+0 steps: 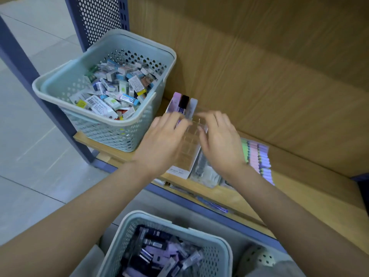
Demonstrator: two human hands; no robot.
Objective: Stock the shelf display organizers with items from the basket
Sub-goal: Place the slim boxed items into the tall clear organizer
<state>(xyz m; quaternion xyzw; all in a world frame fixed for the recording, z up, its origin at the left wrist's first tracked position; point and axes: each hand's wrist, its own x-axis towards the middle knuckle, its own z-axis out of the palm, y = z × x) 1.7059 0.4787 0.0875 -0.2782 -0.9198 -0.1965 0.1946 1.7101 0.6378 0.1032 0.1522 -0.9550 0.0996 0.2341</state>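
A clear plastic display organizer (189,148) with a grid of small compartments lies on the wooden shelf (299,188). Three slim boxes (182,103), lilac, black and pale, stand at its far end. My left hand (159,142) reaches over the organizer's left side, its fingertips at the boxes. My right hand (217,140) hovers over the organizer's right edge, fingers bent and blurred. Whether either hand grips anything is unclear. A pale blue basket (221,248) of purple and black slim boxes sits near me at the bottom.
A second pale blue basket (60,94), full of mixed small boxes, stands on the shelf's left end. To the right lie a filled organizer with pastel items (257,156) and clear packets (205,172). A blue shelf post (20,62) rises at left.
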